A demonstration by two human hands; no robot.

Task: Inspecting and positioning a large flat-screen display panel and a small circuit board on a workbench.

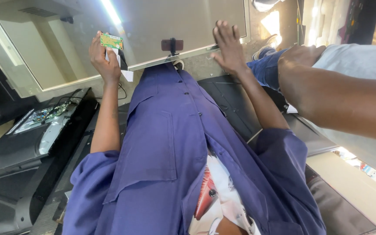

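My left hand [104,58] is raised and pinches a small green circuit board [112,41], with white ribbon strips [126,74] hanging from it. It is held against the lower edge of a large pale flat screen panel [175,21]. My right hand [229,45] lies flat on that same edge further right, fingers spread, holding nothing. A small dark clip [172,44] sits on the panel's edge between my hands. My blue work coat [166,143] fills the middle of the view.
To the left lies an opened television back with circuit boards [44,115] showing. A black rear cover [227,95] lies under my right forearm. Another person's bare arm [336,98] and jeans-covered knee [266,69] reach in from the right.
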